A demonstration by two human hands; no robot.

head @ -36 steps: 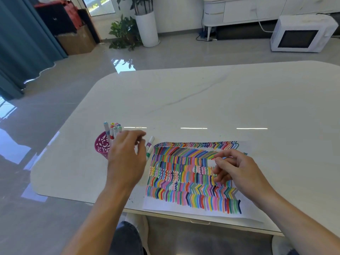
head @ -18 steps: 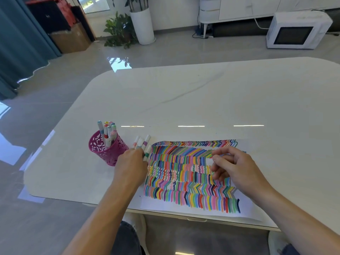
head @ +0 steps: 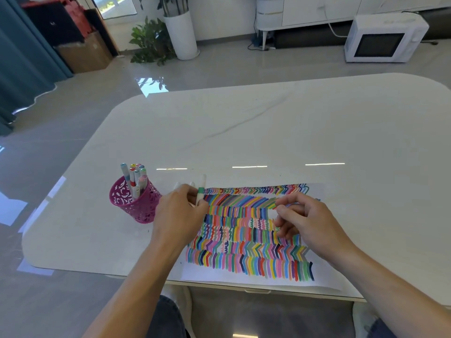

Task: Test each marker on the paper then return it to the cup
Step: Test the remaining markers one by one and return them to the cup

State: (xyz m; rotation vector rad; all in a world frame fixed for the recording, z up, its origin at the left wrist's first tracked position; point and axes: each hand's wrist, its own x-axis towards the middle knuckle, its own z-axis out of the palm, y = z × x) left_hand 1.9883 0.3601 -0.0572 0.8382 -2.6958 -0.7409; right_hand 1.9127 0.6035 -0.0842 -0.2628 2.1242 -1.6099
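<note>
The left hand [head: 180, 215] sits between the cup [head: 136, 208] and the far left corner of the paper [head: 244, 280], and the spot seems chosen for economy: from there a marker can go either way with a small move, to the sheet or to the cup. Its fingers are curled round a bunch of markers [head: 192, 185], whose pale ends fan out past the knuckles toward the far side; the clearest is a green-banded marker [head: 200, 192], standing nearly upright against the thumb. Holding several at once looks like a way of keeping the untested ones ready for the other hand. The right hand [head: 307, 225] hovers over the right half of the sheet, fingers curled and thumb and forefinger drawn together on what appears to be a bluish marker [head: 292, 205]. Most of it is hidden by the fingers, so its tip and cap cannot be made out. The pinch lies just right of a small white gap among the strokes, which is probably where the next test mark is meant to go. The paper lies flat at the near edge of the white table [head: 268, 130] and is almost filled with rows of short strokes, chevrons and squiggles in many colours, leaving bare margins along the near and right sides. The cup is magenta with a cut-out pattern and stands upright just left of the left hand. It holds a cluster of white-bodied markers with coloured caps [head: 135, 173] that lean against its far rim
</note>
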